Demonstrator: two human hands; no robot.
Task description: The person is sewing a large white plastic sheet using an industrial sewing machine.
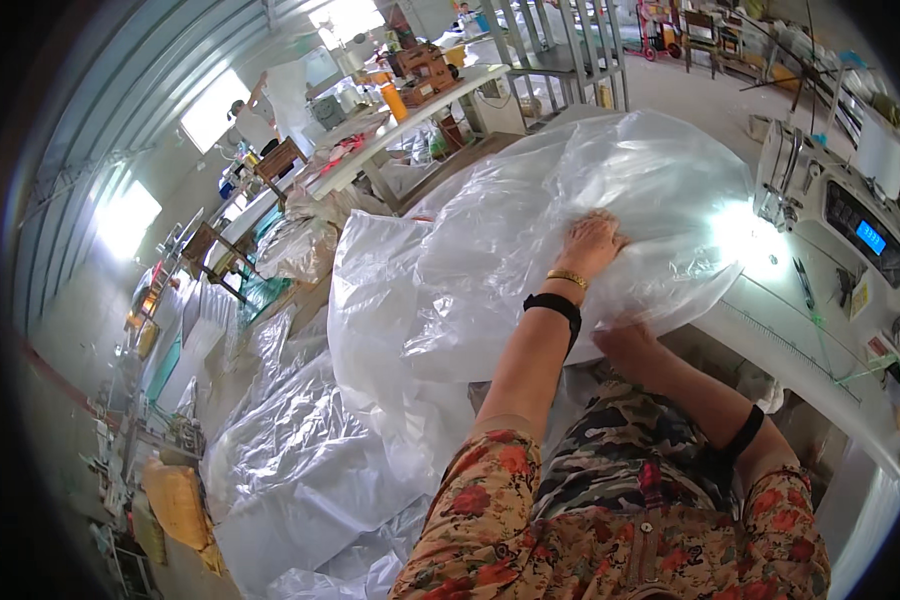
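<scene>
A large sheet of clear, crinkled plastic film (490,260) spreads over the table in front of me and hangs down at the left. My left hand (592,240), with a bracelet and a black wristband below it, is closed on the upper face of the film, its fingers bent into the folds. Nearer my body, my right hand (625,345) reaches under the film's near edge; the film covers its fingers. To the right stands a white sewing machine (840,205) with a lit blue display, its lamp shining brightly on the film.
Black-handled thread snips (803,283) lie on the machine table (790,335). More plastic film (300,455) heaps on the floor at left. Farther off are a white table (410,130) with boxes and an orange bottle (394,101), wooden chairs, a metal rack (565,60) and another person (255,125).
</scene>
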